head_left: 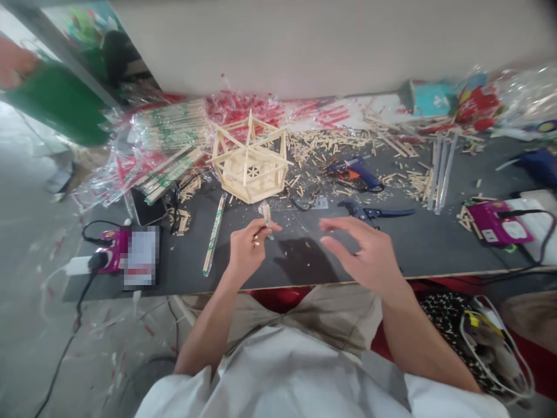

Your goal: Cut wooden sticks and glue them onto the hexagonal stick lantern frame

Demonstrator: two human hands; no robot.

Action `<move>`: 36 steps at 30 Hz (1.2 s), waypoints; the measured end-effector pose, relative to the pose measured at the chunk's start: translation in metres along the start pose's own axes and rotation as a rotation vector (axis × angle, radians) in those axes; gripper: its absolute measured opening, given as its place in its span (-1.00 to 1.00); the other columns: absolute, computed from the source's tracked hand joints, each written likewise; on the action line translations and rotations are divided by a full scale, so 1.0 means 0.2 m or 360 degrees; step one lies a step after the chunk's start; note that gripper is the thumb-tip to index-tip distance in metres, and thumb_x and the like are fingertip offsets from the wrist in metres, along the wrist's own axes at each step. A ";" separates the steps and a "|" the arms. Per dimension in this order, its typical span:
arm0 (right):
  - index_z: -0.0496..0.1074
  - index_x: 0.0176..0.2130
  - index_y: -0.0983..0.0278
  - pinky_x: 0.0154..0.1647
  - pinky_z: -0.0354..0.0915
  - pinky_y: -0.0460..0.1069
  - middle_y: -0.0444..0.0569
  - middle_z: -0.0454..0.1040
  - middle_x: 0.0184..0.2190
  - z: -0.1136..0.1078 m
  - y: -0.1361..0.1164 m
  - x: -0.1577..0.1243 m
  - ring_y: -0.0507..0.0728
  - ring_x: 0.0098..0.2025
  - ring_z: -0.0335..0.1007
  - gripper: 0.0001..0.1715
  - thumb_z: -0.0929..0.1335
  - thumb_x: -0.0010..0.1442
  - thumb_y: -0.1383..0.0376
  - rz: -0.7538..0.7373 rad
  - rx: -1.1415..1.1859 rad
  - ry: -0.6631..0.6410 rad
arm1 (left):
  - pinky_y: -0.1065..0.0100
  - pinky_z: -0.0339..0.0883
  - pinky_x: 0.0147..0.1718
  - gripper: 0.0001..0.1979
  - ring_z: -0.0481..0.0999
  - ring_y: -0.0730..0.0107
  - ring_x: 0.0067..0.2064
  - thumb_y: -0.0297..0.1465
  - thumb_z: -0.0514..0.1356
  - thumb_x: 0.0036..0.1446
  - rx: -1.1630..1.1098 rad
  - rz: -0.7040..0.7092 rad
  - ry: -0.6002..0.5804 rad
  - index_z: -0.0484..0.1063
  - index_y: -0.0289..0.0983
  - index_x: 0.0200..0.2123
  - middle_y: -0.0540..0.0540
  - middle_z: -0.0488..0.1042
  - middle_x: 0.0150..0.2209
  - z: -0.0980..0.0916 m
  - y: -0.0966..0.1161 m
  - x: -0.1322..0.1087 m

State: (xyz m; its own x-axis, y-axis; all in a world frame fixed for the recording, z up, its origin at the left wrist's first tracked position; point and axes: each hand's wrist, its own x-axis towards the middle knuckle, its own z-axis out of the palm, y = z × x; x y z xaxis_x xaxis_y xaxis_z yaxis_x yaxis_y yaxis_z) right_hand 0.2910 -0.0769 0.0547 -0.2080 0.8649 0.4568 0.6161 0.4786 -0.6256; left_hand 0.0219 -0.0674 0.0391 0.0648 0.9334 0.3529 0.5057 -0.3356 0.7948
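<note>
My left hand [249,249] is closed around a wrapped pair of chopsticks [267,213], seen nearly end-on, with clear film at its tip. My right hand [365,249] is raised over the table's front part, thumb and fingers apart, holding nothing. Just beyond my left hand stands a six-sided frame [250,162] built of thin wooden sticks. Another wrapped chopstick packet [214,235] with green print lies to the left of that hand. Blue-handled cutters [378,212] lie just beyond my right hand.
A blue glue gun [357,172] lies among cut stick pieces. More chopstick packets [169,125] are piled at the back left, beside red-tipped sticks [243,110]. Clear glue sticks [441,174] lie right. Purple power blocks [500,223] and a phone [141,257] sit near the table ends.
</note>
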 end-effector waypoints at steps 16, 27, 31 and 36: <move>0.43 -0.29 0.19 -0.32 0.32 -0.07 -0.16 0.54 -0.39 0.31 -0.21 0.31 0.01 -0.41 0.43 -0.75 0.43 0.49 0.31 -0.0298 0.0759 0.0022 | 0.44 0.41 -0.30 -0.50 0.71 0.25 -0.27 -0.68 0.12 -0.01 0.0359 -0.0077 -0.0317 0.64 -0.22 -0.07 -0.09 0.70 -0.32 0.05 -0.10 -0.05; 0.58 -0.18 0.19 -0.44 0.35 -0.05 -0.16 0.56 -0.45 0.27 -0.13 0.18 0.02 -0.52 0.42 -0.71 0.43 0.50 0.06 0.0205 0.0882 -0.0079 | 0.38 0.47 -0.21 -0.52 0.77 0.21 -0.09 -0.67 0.11 0.14 0.0432 0.0003 -0.0558 0.59 -0.20 0.02 -0.12 0.76 -0.10 0.06 -0.07 -0.07; 0.62 -0.14 0.18 -0.57 0.22 -0.07 -0.23 0.40 -0.57 0.18 -0.12 0.11 -0.03 -0.63 0.24 -0.60 0.39 0.56 -0.04 0.0369 0.1200 0.0275 | 0.40 0.21 -0.44 -0.84 0.67 0.35 -0.38 -0.46 0.20 0.46 0.0507 0.0154 -0.0591 0.60 -0.20 -0.16 -0.06 0.73 -0.30 -0.02 0.00 -0.09; 0.58 -0.26 0.18 -0.54 0.25 -0.08 -0.30 0.30 -0.64 0.15 -0.03 0.07 -0.09 -0.68 0.09 -0.63 0.51 0.47 -0.02 0.0402 0.1308 0.0528 | 0.40 0.11 -0.51 -0.68 0.44 0.52 -0.55 -0.32 0.13 0.63 0.0551 0.0587 -0.0535 0.53 -0.24 -0.24 0.05 0.61 -0.46 -0.13 0.11 -0.13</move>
State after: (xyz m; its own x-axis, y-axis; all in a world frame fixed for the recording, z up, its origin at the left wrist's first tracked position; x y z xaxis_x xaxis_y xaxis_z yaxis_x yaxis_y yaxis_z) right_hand 0.2609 -0.0638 0.0461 0.1660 0.9313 0.3241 -0.1464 0.3483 -0.9259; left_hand 0.0083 -0.1022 0.0607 0.5288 0.7712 0.3545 0.6449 -0.6366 0.4229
